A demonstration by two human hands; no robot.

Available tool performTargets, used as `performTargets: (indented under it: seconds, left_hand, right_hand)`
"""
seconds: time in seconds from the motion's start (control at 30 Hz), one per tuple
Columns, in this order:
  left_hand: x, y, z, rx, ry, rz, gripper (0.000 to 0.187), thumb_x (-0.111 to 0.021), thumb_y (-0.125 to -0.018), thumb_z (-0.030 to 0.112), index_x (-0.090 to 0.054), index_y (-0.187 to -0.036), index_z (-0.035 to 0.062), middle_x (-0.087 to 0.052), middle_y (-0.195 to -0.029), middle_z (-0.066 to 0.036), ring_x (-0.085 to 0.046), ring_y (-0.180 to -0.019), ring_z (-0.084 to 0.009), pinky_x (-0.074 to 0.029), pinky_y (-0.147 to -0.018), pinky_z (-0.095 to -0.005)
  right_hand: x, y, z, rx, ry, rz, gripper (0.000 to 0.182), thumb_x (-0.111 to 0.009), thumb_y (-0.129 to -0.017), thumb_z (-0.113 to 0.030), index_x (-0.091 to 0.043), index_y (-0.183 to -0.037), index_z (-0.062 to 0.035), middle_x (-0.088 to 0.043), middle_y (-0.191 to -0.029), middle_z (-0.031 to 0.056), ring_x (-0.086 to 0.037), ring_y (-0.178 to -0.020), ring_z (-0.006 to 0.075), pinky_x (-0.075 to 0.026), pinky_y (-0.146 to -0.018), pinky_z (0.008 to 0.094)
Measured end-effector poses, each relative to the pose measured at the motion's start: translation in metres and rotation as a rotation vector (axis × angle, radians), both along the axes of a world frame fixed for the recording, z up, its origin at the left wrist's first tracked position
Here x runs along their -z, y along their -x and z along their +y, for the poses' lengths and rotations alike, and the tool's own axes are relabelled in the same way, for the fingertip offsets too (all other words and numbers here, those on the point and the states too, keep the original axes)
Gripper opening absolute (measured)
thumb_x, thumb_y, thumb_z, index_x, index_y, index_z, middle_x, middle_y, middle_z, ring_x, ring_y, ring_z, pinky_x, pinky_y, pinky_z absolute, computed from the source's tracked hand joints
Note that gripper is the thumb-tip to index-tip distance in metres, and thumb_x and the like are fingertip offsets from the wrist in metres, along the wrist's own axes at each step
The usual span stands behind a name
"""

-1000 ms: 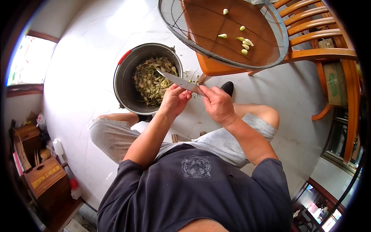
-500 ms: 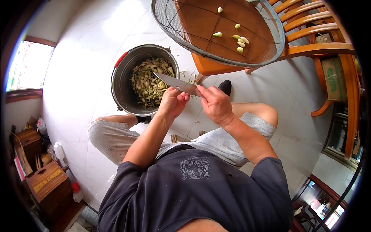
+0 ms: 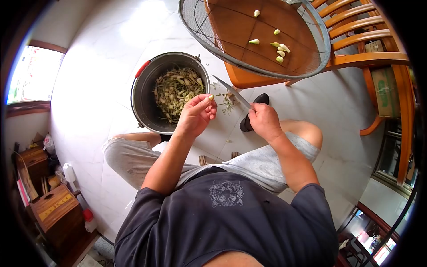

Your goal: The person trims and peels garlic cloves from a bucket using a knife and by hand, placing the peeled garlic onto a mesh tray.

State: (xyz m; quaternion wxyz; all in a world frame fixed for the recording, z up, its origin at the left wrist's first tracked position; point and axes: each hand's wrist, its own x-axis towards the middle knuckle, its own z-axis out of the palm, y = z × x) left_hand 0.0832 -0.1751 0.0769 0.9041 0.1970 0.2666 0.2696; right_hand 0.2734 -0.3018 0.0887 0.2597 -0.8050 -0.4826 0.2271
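My left hand is closed in a pinch on a small pale onion-like bulb, held at the fingertips beside the pot's rim. My right hand grips the handle of a kitchen knife. Its blade points up and to the left, apart from the bulb. A deep metal pot with a red-sleeved handle stands on the floor to the left. Inside it lies a heap of untrimmed bulbs with stringy roots and stems.
A round mesh sieve rests on a wooden chair at the upper right, with several trimmed bulbs in it. Root and stem scraps lie on the tiled floor below. Wooden boxes stand at the lower left.
The knife has swung away from my left hand, moving right with my right hand. The bulb now shows at my left fingertips. The whole view has shifted slightly.
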Motion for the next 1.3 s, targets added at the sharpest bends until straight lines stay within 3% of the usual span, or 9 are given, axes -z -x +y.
performTargets:
  seconds: [0.13, 0.37, 0.47, 0.57, 0.73, 0.87, 0.97, 1.2, 1.3]
  left_hand:
    - [-0.057, -0.011, 0.011, 0.092, -0.358, 0.158, 0.017, -0.059, -0.091, 0.014, -0.061, -0.094, -0.0023, -0.061, -0.075, -0.008, -0.058, -0.060, -0.0132, -0.045, -0.050, -0.0240]
    - [-0.152, -0.099, 0.067, 0.251, -1.627, 0.756, 0.038, -0.072, -0.080, 0.036, -0.065, -0.079, -0.0022, -0.054, -0.057, -0.007, -0.046, -0.052, -0.0109, -0.040, -0.050, -0.0289]
    - [-0.161, -0.095, 0.082, 0.120, -1.577, 0.792, 0.046, -0.071, -0.078, 0.043, -0.063, -0.069, -0.0008, -0.053, -0.053, -0.012, -0.050, -0.048, -0.0194, -0.043, -0.051, -0.0342]
    - [-0.135, -0.047, 0.118, -0.041, -1.264, 0.821, 0.037, -0.063, -0.088, 0.037, -0.067, -0.078, 0.0012, -0.057, -0.060, 0.000, -0.050, -0.050, -0.0049, -0.038, -0.044, -0.0187]
    - [0.017, 0.041, 0.159, 0.208, -0.797, 1.255, 0.020, -0.061, -0.082, 0.018, -0.060, -0.069, 0.0032, -0.057, -0.056, -0.005, -0.052, -0.048, -0.0116, -0.047, -0.048, -0.0276]
    - [0.130, 0.076, 0.154, 0.228, -0.853, 1.535, 0.024, -0.063, -0.074, 0.018, -0.067, -0.088, -0.0009, -0.067, -0.089, -0.020, -0.065, -0.090, -0.0337, -0.051, -0.080, -0.0396]
    - [0.144, 0.077, 0.151, 0.220, -0.783, 1.728, 0.040, -0.066, -0.074, 0.021, -0.062, -0.106, -0.0007, -0.062, -0.112, -0.022, -0.059, -0.106, -0.0339, -0.049, -0.087, -0.0405]
    - [0.151, 0.093, 0.151, 0.240, -0.701, 1.717, 0.041, -0.070, -0.071, 0.020, -0.061, -0.103, -0.0046, -0.065, -0.103, -0.023, -0.063, -0.100, -0.0332, -0.050, -0.084, -0.0389]
    - [0.170, 0.110, 0.160, 0.239, -0.473, 1.571, 0.032, -0.067, -0.070, 0.014, -0.063, -0.096, -0.0041, -0.066, -0.083, -0.018, -0.066, -0.075, -0.0278, -0.052, -0.065, -0.0372]
  right_hand:
    - [0.002, 0.000, 0.006, -0.035, 0.046, 0.118, 0.023, -0.054, -0.081, -0.014, -0.066, -0.095, 0.0001, -0.064, -0.080, 0.0217, -0.061, -0.078, 0.0380, -0.049, -0.072, 0.0405]
    - [0.005, 0.008, 0.008, -0.171, 0.041, 0.136, 0.023, -0.054, -0.081, -0.014, -0.065, -0.095, 0.0019, -0.062, -0.080, 0.0236, -0.061, -0.077, 0.0389, -0.049, -0.070, 0.0400]
    - [-0.002, 0.006, 0.011, -0.158, 0.096, 0.166, 0.023, -0.053, -0.081, -0.014, -0.065, -0.096, 0.0008, -0.062, -0.082, 0.0234, -0.061, -0.079, 0.0388, -0.049, -0.072, 0.0410]
    - [-0.012, 0.006, 0.011, -0.120, 0.149, 0.220, 0.024, -0.051, -0.082, -0.014, -0.066, -0.099, -0.0040, -0.063, -0.085, 0.0224, -0.061, -0.083, 0.0386, -0.048, -0.075, 0.0431]
    - [-0.015, 0.009, 0.017, -0.137, 0.155, 0.190, 0.025, -0.052, -0.081, -0.015, -0.066, -0.099, -0.0039, -0.062, -0.085, 0.0226, -0.060, -0.083, 0.0392, -0.049, -0.075, 0.0424]
    - [-0.005, 0.010, 0.021, -0.171, 0.163, 0.172, 0.026, -0.053, -0.081, -0.016, -0.066, -0.099, -0.0033, -0.063, -0.085, 0.0222, -0.060, -0.083, 0.0392, -0.049, -0.075, 0.0430]
    - [0.001, 0.012, 0.025, -0.179, 0.177, 0.165, 0.025, -0.053, -0.081, -0.017, -0.065, -0.097, -0.0025, -0.063, -0.084, 0.0217, -0.060, -0.083, 0.0390, -0.049, -0.075, 0.0439]
    - [-0.002, 0.017, 0.031, -0.227, 0.153, 0.097, 0.023, -0.052, -0.082, -0.016, -0.065, -0.094, -0.0017, -0.063, -0.084, 0.0219, -0.061, -0.083, 0.0392, -0.048, -0.077, 0.0452]
    - [-0.002, 0.017, 0.031, -0.235, 0.129, 0.100, 0.024, -0.052, -0.082, -0.016, -0.066, -0.095, -0.0016, -0.063, -0.085, 0.0222, -0.061, -0.084, 0.0393, -0.048, -0.077, 0.0452]
